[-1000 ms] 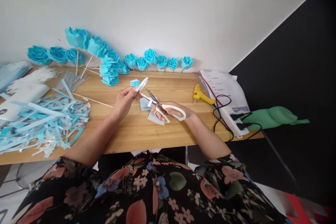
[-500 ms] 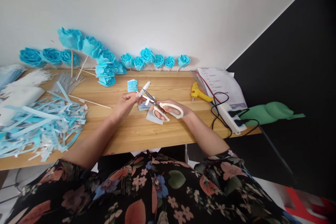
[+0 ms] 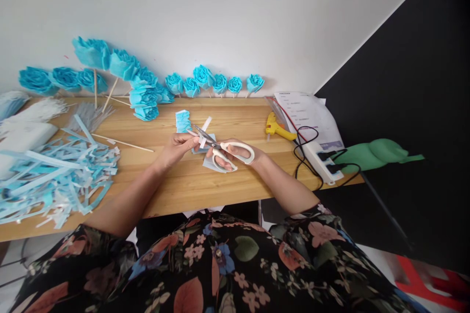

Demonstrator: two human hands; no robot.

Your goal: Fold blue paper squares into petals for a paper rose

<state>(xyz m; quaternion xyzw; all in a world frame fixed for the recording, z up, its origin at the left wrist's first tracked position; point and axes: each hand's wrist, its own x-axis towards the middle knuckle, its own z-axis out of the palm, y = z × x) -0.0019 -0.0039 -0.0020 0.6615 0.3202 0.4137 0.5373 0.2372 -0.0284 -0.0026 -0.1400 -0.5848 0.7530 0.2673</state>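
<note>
My right hand [image 3: 240, 149] grips a pair of white-handled scissors [image 3: 238, 150], fingers through the loops, the blades parted and pointing left. My left hand [image 3: 178, 148] is closed in a pinch on a small white paper piece [image 3: 202, 142] at the blades. Just beyond the blades shows a loose white strip [image 3: 207, 122]. Under the hands lie pale blue-grey paper pieces [image 3: 209, 162], partly hidden. A small stack of bright blue crinkled pieces [image 3: 182, 121] rests on the table behind my left hand.
Blue paper flowers [image 3: 203, 77] on sticks lean along the wall. Paper scraps [image 3: 55, 181] heap at left beside a thin wooden stick [image 3: 125, 143]. At right are a yellow glue gun [image 3: 279, 128], a power strip [image 3: 318, 161] with black cables, printed sheets [image 3: 304, 115] and a green object [image 3: 378, 154].
The white strip between the blades has come away from the paper in my left hand. My left hand has shifted slightly, and the whole view has drifted a little.
</note>
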